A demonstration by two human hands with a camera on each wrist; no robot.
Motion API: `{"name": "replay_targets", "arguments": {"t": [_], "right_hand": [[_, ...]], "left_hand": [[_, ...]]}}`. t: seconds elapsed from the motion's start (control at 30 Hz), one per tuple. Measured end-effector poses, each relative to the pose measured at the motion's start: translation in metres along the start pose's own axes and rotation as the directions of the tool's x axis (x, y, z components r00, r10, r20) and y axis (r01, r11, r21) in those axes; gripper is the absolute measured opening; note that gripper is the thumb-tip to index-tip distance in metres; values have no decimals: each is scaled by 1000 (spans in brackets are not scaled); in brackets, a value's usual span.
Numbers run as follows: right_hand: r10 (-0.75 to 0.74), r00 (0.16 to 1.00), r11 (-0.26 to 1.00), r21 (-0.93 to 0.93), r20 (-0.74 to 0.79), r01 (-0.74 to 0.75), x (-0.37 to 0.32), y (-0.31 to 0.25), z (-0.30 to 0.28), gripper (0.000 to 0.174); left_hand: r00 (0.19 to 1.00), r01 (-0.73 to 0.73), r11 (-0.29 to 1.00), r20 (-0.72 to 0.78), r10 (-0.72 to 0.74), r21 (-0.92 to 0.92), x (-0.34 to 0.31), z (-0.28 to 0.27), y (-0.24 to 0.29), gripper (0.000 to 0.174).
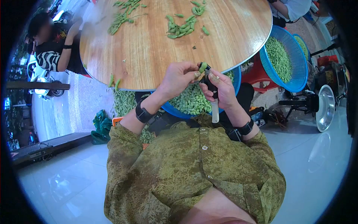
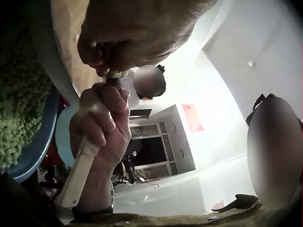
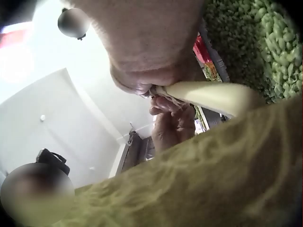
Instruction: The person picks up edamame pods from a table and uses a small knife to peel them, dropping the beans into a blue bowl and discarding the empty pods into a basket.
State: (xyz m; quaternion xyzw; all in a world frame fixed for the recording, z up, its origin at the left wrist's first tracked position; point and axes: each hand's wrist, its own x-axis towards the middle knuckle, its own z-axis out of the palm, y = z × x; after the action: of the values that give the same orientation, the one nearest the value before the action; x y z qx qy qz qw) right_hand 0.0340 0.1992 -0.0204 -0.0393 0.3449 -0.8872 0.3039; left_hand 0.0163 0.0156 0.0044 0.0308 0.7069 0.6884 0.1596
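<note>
In the head view my left hand (image 1: 178, 79) pinches a green bean pod (image 1: 202, 68) between thumb and fingers, just past the table's near edge. My right hand (image 1: 222, 87) meets it there, gripping a white-handled tool (image 1: 215, 112) whose pale handle points down toward my shirt. The tool's dark upper part sits among the fingers, against the pod. In the left wrist view the handle (image 2: 78, 177) sticks out below the curled right fingers and has a small hole near its end. Right under both hands stands a blue basin (image 1: 175, 111) of shelled green beans (image 1: 192, 100).
Green pods (image 1: 182, 30) lie in loose groups on the round wooden table (image 1: 149, 48). Another blue basket (image 1: 299, 74) of beans stands on a red stool (image 1: 257, 72) at right. A seated person (image 1: 56, 48) is at left, and a metal basin (image 1: 325, 108) at far right.
</note>
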Motion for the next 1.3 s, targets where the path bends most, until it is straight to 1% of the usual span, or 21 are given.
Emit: {"name": "replay_targets", "arguments": {"t": [0.23, 0.33, 0.4, 0.43, 0.5, 0.53, 0.6, 0.63, 0.73, 0.77, 0.8, 0.83, 0.87, 0.9, 0.97, 1.03, 1.17, 1.2, 1.23, 1.27, 1.3], "right_hand": [[-23, 999, 997, -75, -32, 21, -3, -1, -1, 38], [-61, 995, 993, -105, -73, 54, -4, 1, 0, 33], [-25, 997, 999, -23, -73, 24, -5, 0, -2, 32], [14, 998, 998, 61, -67, -10, -6, 0, -4, 32], [52, 999, 991, 125, -11, -50, -8, -2, -9, 33], [81, 996, 979, 184, 46, -88, -9, -3, -12, 33], [113, 988, 963, 235, 104, -135, -10, -2, -17, 34], [137, 976, 942, 281, 168, -181, -11, -1, -18, 35], [75, 995, 971, 221, 73, -89, -10, 1, -16, 36], [80, 994, 971, 221, 72, -94, -9, 2, -12, 36], [46, 999, 986, 158, -8, -44, -9, 1, -5, 35], [4, 997, 996, 90, -82, 3, -8, 0, -2, 35], [-5, 994, 995, 95, -107, 15, -6, 4, -5, 34], [-4, 994, 995, 97, -107, 15, -5, 4, -4, 34], [-30, 991, 993, 106, -128, 44, -4, 6, -1, 32], [-16, 991, 995, 99, -133, 29, -5, 10, -2, 30], [-62, 986, 998, 23, -155, 66, -5, 11, -1, 24], [-62, 986, 998, 22, -157, 66, -5, 12, -3, 24], [-98, 982, 993, -75, -160, 87, -6, 14, -6, 24], [-133, 978, 979, -172, -158, 106, -6, 15, -9, 23], [-132, 979, 979, -174, -156, 105, -7, 16, -12, 23]], "left_hand": [[1000, -30, 993, -1, 31, 114, -3, 1, 1, 15], [998, -11, 993, 62, 4, 119, -1, -3, -1, 15], [984, 128, 991, 132, -123, -27, 3, -8, -4, 13], [983, 130, 991, 131, -126, -28, 5, -10, -4, 13], [929, 311, 913, 287, -233, -265, 8, -14, -3, 10], [928, 314, 912, 289, -236, -264, 8, -15, -5, 10], [845, 464, 716, 503, -181, -522, 6, -15, -13, 10], [843, 469, 711, 506, -183, -523, 3, -13, -15, 10], [845, 468, 683, 511, -159, -561, -2, -5, -10, 10], [902, 380, 789, 382, -201, -483, -3, -3, -5, 10], [946, 298, 876, 240, -217, -380, -5, -1, -3, 10], [947, 295, 875, 236, -216, -383, -6, 4, -5, 10], [997, -68, 997, 20, 69, -23, -9, 11, -8, 12], [912, -351, 849, -62, 406, 394, -13, 15, -9, 15], [899, -375, 800, -28, 437, 468, -17, 15, -3, 21], [778, -495, 505, 102, 620, 707, -13, 13, -5, 18], [728, -544, 506, 76, 681, 669, -10, 14, -13, 13], [922, -320, 872, -91, 377, 372, -10, 15, -8, 12], [994, 12, 1000, -113, -13, -8, -11, 15, -5, 13], [994, 11, 1000, -113, -12, -10, -10, 14, -5, 13], [996, 46, 999, -81, -46, -10, -10, 14, -5, 14]]}}
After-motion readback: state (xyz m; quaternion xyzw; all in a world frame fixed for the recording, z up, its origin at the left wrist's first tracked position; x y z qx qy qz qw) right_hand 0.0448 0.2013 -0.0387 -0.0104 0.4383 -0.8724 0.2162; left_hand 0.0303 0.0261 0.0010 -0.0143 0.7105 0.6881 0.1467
